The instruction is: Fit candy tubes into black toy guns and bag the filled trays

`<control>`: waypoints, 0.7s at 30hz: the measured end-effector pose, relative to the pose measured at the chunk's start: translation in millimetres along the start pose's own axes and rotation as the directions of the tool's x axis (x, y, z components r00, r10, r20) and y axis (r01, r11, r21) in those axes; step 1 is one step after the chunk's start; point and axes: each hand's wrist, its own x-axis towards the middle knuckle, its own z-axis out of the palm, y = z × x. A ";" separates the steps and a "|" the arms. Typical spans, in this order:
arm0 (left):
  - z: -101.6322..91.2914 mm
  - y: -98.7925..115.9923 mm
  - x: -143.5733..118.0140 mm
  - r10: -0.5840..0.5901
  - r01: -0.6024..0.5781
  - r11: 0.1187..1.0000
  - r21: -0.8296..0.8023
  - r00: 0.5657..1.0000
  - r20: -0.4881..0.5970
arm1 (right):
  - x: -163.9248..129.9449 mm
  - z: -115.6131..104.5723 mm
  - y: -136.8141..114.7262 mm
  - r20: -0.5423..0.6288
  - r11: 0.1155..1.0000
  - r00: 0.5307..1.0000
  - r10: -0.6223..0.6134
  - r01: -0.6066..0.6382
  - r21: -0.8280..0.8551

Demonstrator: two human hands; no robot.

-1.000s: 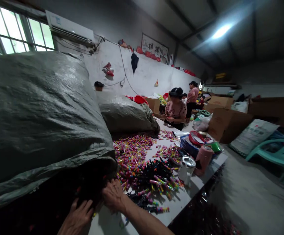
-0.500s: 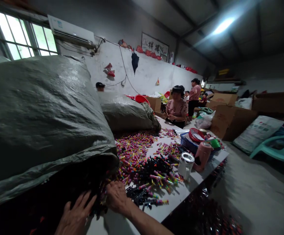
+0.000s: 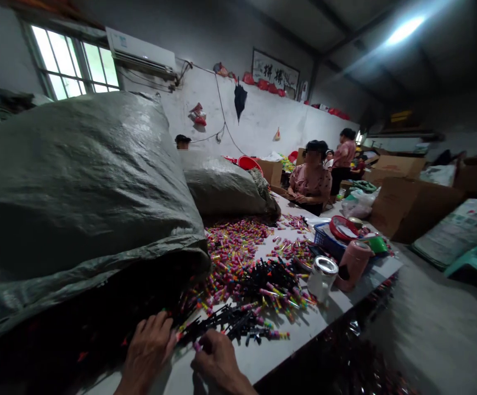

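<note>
My left hand point(image 3: 145, 354) lies flat on the table at the dark mouth of a big grey-green woven sack point(image 3: 77, 181), its fingertips among small black plastic pieces point(image 3: 225, 323). My right hand point(image 3: 217, 362) sits just right of it with the fingers curled around some of those pieces; one pink piece shows at its fingertips. Beyond both hands spreads a heap of small coloured pieces point(image 3: 234, 255), mostly pink, yellow and purple, mixed with more black ones.
A white table point(image 3: 299, 334) carries a metal-lidded jar point(image 3: 323, 277), a pink cup point(image 3: 353, 263) and a blue basket point(image 3: 329, 244). A second sack point(image 3: 222, 186) lies further back. Other people point(image 3: 312, 178) work at the far end. Cardboard boxes point(image 3: 411, 206) and a green chair point(image 3: 475, 260) stand right.
Both hands have drawn back out of the sack's mouth towards me, dragging black pieces onto the table. The right hand has closed over some. The view has shifted left.
</note>
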 end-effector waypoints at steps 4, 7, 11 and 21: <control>-22.8 24.4 -8.6 -0.260 0.273 0.917 -0.292 0.962 0.081 | 4.6 -11.1 -19.0 0.055 0.853 0.996 0.067 -0.086 0.515; -32.5 44.5 -27.6 -0.363 0.472 0.741 -0.478 0.880 0.306 | 1.8 -17.4 -20.4 0.172 0.729 0.975 0.140 -0.220 0.648; -39.7 62.2 -51.4 -0.418 0.618 0.532 -0.579 0.786 0.455 | -6.9 -20.5 -10.9 0.277 0.615 0.939 0.205 -0.344 0.709; -51.6 64.2 -58.3 -0.357 0.717 -0.044 -0.696 0.639 0.681 | -12.9 -19.0 -17.1 0.298 0.532 0.926 0.230 -0.376 0.759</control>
